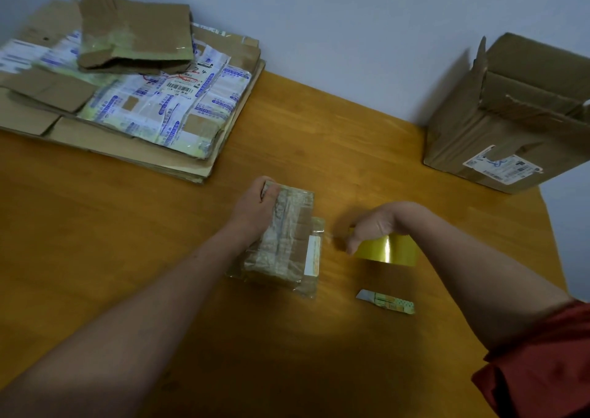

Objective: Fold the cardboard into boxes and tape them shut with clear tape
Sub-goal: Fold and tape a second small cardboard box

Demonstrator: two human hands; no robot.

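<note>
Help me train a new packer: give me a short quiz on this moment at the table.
1. True or false: the right hand holds the tape roll.
2. Which hand grips the small box? A. the left hand B. the right hand C. neither
3. Fill in: the flattened cardboard stack lies at the table's far ___ corner.
Key: 1 true; 2 A; 3 left.
</note>
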